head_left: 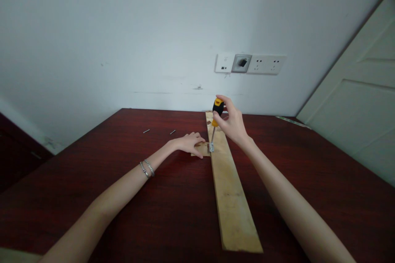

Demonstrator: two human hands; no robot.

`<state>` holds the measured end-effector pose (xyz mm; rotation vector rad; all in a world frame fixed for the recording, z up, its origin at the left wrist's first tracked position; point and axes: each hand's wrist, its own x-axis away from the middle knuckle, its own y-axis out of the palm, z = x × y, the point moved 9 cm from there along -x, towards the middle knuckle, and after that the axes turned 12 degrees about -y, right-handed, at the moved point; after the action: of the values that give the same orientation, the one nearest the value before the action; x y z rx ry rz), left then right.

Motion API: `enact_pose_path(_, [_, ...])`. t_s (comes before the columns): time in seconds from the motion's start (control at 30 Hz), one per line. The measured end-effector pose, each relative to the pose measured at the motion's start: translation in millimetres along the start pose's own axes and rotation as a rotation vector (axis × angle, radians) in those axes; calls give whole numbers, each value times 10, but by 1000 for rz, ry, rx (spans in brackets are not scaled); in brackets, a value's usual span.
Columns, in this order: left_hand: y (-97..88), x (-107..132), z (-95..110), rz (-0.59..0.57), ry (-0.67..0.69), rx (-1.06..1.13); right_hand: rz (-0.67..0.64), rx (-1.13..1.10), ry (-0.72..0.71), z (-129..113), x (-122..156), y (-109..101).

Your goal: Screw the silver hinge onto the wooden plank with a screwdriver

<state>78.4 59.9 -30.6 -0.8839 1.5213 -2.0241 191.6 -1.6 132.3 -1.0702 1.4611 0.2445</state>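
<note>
While right fingers (227,101) grip the screwdriver (218,107) | tip down | axis slightly tilted

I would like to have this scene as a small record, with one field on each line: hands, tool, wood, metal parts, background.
Right hand: grips the screwdriver
Left hand: rests on the short wooden piece
Tool: yellow-and-black handle, tip down at the metal bracket
Wood: long board, short piece at its left edge
Loose parts: two small metal fasteners on the dark red table
Background: white wall with sockets
</note>
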Motion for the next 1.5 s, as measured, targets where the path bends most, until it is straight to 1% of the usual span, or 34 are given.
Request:
enact_pose_path(0.17, [-5,9,7,0,-3,-11,24,71,20,17,-2,-59])
enact_pose_path(0.3, [10,-2,-3,0,-10,-6,26,58,8,13,-7,-58])
enact_pose_path(0.53, [11,-6,-1,0,-1,0,19,36,-37,-62,-23,-59])
enact_pose_path(0.77, [6,0,4,-7,-8,-5,16,56,28,8,-17,-85])
enact_pose_path(0.97, [1,0,-6,-7,-7,11,36,68,23,22,-7,-91])
enact_pose_path(1.2, [7,-4,-9,8,2,10,0,115,15,-12,-24,-85])
enact_pose_path(1.33, [1,3,2,-3,-13,9,-18,144,25,0,-28,-85])
enact_pose_path(1.5, [5,8,6,-16,-18,5,-3,122,27,32,-19,-70])
